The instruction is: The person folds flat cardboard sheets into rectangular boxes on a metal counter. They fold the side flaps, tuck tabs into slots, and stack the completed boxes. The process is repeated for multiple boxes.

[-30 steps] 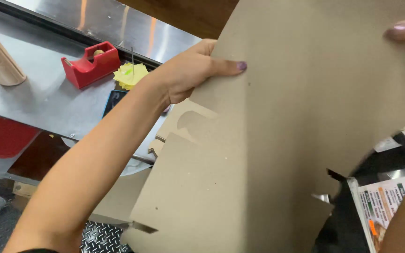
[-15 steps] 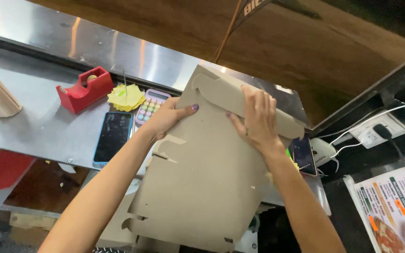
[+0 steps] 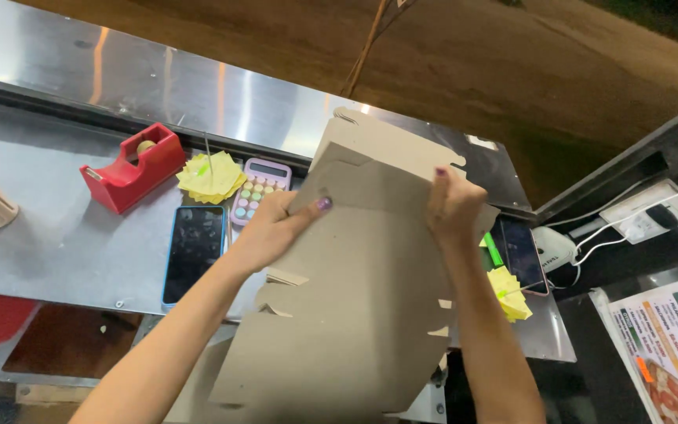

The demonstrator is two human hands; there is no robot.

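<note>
We fold top flap of flat brown die-cut cardboard box blank (image 3: 355, 314), held tilted over steel worktop's front edge (image 3: 64, 243). Left hand (image 3: 272, 232), right hand (image 3: 453, 208) both closed on fold. Press crease evenly, thumbs along score, clear of pastel calculator (image 3: 259, 188).

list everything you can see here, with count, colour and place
cardboard sheet: 1, brown, die-cut, top flap folded, held over the counter edge
counter: 1, steel, under everything
tape dispenser: 1, red, counter left
sticky notes: 2 stacks, yellow, one by the dispenser, one at right
calculator: 1, pink, behind the sheet
phones: 2, dark screens, one left of the sheet, one right
menu: 1, printed, lower right
left hand: grip on the sheet's left edge
right hand: grip on the fold
</note>
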